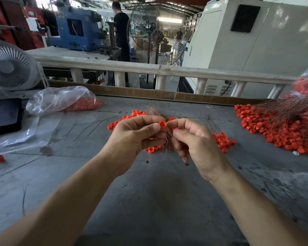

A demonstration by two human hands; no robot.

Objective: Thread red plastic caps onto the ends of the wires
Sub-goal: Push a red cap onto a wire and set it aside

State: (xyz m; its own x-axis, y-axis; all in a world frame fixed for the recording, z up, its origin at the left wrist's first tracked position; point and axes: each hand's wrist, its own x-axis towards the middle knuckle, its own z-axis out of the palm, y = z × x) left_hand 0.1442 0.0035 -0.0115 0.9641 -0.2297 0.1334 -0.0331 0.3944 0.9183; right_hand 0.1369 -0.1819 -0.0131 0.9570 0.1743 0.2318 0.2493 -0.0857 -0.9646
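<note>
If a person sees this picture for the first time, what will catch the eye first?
Probably the two hands at the centre: the left hand pinches one red cap, and the right hand meets it over a bundle of copper wires. Next comes the big heap of red caps with wires at the table's right edge.

Desk fan, blue machine

Wire bundle – mostly hidden behind hands
</note>
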